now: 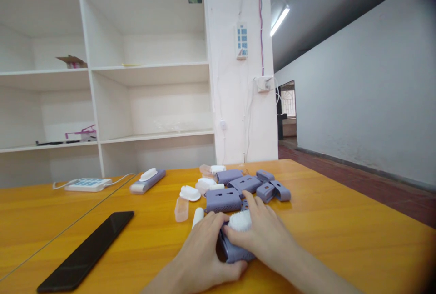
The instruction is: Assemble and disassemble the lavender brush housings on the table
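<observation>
Table (340,239) fills the lower frame. Lower centre: both hands — left hand (200,251), right hand (260,235) — on a case with brush (238,235). Behind them, a cluster of cases (238,189). Lower left: phone (88,251). Shelving (102,80) — upper left.

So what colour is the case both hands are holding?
Lavender-purple case, with a white brush on top; head view.

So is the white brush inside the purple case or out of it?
Partly in. The white brush sticks up from the purple case, held between the left hand and right hand; how deep, cannot tell.
</observation>
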### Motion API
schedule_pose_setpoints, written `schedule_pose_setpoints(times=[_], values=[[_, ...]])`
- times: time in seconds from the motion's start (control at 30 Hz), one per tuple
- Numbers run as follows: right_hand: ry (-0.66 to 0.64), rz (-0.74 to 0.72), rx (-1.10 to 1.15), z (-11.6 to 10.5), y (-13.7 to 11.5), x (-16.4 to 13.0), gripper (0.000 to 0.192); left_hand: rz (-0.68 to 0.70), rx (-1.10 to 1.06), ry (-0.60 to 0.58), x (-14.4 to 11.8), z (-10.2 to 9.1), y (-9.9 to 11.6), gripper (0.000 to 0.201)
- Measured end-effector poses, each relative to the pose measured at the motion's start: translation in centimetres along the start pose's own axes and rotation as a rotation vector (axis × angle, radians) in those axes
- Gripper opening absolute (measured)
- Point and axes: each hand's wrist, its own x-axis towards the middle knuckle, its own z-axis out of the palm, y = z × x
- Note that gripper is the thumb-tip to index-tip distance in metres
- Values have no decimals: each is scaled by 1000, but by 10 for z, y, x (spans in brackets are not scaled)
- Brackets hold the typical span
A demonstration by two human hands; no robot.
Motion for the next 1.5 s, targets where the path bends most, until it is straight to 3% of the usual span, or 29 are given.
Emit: schedule_pose_setpoints(times=[0.27,0.4,0.5,0.63,0.9,1.1,1.5], values=[[43,-112,52,-1,2,-2,33,5,-36,-4,-1,1,-5,53],[-62,-292,259,-13,10,1,18,17,-61,1,-2,-2,-14,55],[-178,-450,447,-21,21,6,23,13,-67,-21,-2,-7,-20,61],[-170,-514,417,-20,25,11,30,27,-69,-41,-2,-12,-21,64],[-99,-514,330,-12,6,10,19,35,-97,-34,0,-11,-18,63],[-29,-523,216,-3,2,12,25,29,-96,-51,0,-11,-19,62],[44,-494,60,8,-3,23,15,44,-101,-57,1,-11,-20,64]])
